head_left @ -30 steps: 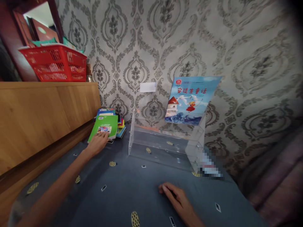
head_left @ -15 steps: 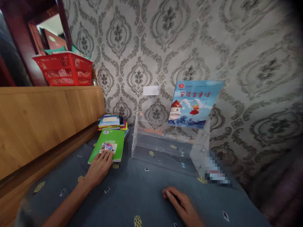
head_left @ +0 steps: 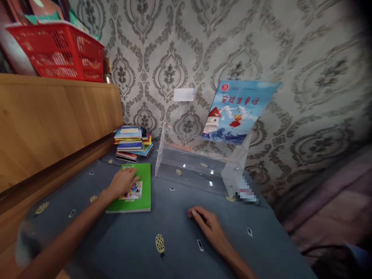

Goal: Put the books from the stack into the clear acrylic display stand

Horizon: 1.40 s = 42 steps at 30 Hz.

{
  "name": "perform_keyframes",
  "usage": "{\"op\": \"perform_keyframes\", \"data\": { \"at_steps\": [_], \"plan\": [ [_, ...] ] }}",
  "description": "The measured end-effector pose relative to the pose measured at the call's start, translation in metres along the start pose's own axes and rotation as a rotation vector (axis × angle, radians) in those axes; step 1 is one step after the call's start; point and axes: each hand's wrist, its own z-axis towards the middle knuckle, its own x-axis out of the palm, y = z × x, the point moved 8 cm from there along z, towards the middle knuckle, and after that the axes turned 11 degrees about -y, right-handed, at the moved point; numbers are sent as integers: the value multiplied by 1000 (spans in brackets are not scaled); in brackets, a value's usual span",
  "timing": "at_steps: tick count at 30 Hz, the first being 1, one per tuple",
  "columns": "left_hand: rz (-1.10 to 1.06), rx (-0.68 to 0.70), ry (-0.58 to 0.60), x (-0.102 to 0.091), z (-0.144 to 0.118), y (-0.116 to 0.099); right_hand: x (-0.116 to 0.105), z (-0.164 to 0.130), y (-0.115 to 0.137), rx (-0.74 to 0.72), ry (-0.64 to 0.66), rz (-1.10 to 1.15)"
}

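Head view: left hand (head_left: pixel 123 182) lies flat, fingers spread, on the thin green paperback book (head_left: pixel 133 188), which lies on the blue-grey patterned cloth (head_left: pixel 174 217), apart from the stack of colourful books (head_left: pixel 132 142). Right hand (head_left: pixel 207 224) rests loosely curled, empty. Clear acrylic display rack (head_left: pixel 200 166) holds one blue picture book (head_left: pixel 236 110); the green book and the stack are not yet racked.

Dim, warm indoor light, with heavy wide-angle distortion being seen toward the edges.

The upper right corner is being darkened by vignetting, and the right edge is being smeared into soft blur. Small glints are being thrown off the clear acrylic stand (head_left: pixel 200 170). The left hand (head_left: pixel 123 182) is being slightly blurred. A patch beside the stand is being pixelated. Shadows are being kept soft and faint.
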Motion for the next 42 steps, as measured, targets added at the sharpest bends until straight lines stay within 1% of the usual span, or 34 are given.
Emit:
{"op": "perform_keyframes", "data": {
  "at_steps": [2, 3, 4, 6, 8, 11, 14, 19, 23, 27, 31, 37, 40, 42],
  "plan": [
    [10, -51, -19, 11, 26, 14, 0, -1, 1, -12, -2, -8],
    [9, -77, -18, 18, 35, 20, 1, -2, 3, -25, 0, -8],
    [3, -93, -11, 25, 40, 25, 1, -2, 4, -39, 3, -4],
    [-10, -102, -6, 38, 42, 30, 1, -2, 6, -54, 6, 6],
    [-21, -88, 0, 45, 36, 33, 1, -2, 7, -50, 6, 9],
    [-28, -40, 15, 49, 20, 31, 1, -2, 8, -45, 6, 15],
    [-38, 2, 7, 47, 3, 25, 1, -2, 9, -69, 14, 13],
    [-104, 56, -61, 41, -21, 6, 2, -2, 9, -110, 8, -34],
    [-160, 102, -85, 40, -31, -15, 5, -6, 15, -180, -1, -90],
    [-187, 157, -91, 44, -31, -44, 6, -11, 18, -224, -2, -138],
    [-209, 189, -79, 47, -25, -82, 3, -13, 20, -250, -29, -185],
    [-221, 191, -60, 45, -10, -137, -5, -11, 20, -287, -135, -205],
    [-235, 178, -44, 45, -1, -167, -15, -5, 14, -308, -173, -236],
    [-246, 174, -28, 46, 5, -189, -25, 1, 4, -287, -206, -260]
  ]
}}
